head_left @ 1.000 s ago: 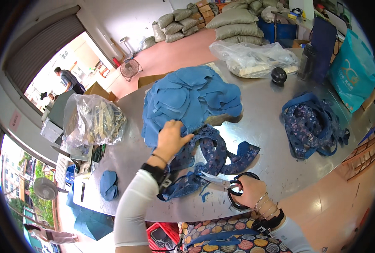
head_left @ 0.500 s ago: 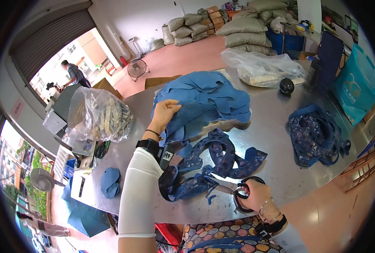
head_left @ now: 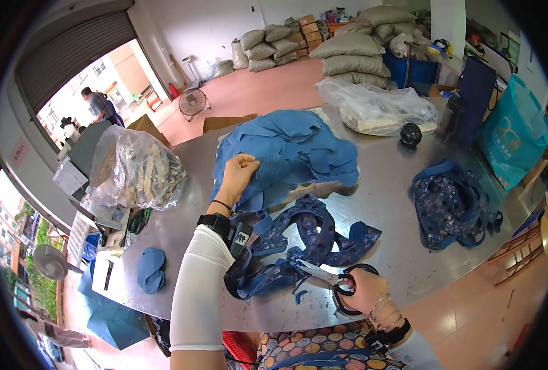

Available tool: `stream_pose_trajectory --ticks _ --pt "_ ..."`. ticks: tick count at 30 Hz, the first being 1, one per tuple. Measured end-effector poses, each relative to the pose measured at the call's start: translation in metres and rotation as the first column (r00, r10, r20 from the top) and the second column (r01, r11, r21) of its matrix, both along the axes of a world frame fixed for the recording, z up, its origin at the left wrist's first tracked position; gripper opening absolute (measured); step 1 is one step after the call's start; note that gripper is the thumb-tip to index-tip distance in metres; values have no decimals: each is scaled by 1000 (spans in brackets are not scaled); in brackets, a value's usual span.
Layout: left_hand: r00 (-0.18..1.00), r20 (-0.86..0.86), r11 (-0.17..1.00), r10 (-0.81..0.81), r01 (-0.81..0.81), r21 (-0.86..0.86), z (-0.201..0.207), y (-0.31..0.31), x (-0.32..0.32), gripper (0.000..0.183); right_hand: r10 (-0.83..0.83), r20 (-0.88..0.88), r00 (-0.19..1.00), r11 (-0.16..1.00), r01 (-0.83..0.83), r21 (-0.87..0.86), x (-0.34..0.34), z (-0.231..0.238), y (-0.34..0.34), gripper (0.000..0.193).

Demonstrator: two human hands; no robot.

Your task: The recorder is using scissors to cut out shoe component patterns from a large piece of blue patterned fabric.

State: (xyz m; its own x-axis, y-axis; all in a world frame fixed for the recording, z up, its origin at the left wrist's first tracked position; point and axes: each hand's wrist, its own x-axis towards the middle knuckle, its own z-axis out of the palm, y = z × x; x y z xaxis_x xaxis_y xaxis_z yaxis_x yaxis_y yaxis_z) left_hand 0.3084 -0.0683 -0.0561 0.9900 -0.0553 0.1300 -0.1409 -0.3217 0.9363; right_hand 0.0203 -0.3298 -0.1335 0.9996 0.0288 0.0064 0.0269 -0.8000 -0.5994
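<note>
My left hand [head_left: 238,176] pinches the edge of a blue fabric piece at the near left side of a heaped pile of blue fabric pieces [head_left: 305,139]. My right hand [head_left: 368,291] is closed around the black handles of a pair of scissors [head_left: 324,275] by the table's near edge. The blades point left and stand apart. Just beyond their tips, dark blue patterned fabric strips [head_left: 311,228] lie in loose loops between my hands. Small blue scraps [head_left: 300,296] rest beside the blades.
On the metal table [head_left: 385,191] are more patterned strips [head_left: 449,206], a black round object [head_left: 411,134], a clear bag [head_left: 382,111] and a teal bag [head_left: 514,132] to the right. Leftward sit a filled plastic bag [head_left: 138,169] and blue cutouts [head_left: 151,270]. A person [head_left: 98,106] stands far left.
The view has shifted slightly, so the table's things sit a little further left. My left fingers stay at the pile's near edge; the right hand keeps the scissors by the patterned strips.
</note>
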Motion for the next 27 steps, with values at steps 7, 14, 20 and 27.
stream_pose_trajectory --ticks 7,14,20,27 --pt "904 279 909 -323 214 358 5 -17 -16 45 24 46 999 1000 -25 17 1 0 -1 35" --pt "895 275 858 -352 192 476 3 -32 -30 27 40 32 999 999 -41 6 0 -5 -1 36" --pt "822 525 934 -222 25 356 -4 -46 -30 19 29 50 998 999 -30 13 1 -4 0 36" --pt "591 566 755 -575 117 646 -7 -100 -28 32 23 12 1000 1000 -23 12 1 -4 -1 36"
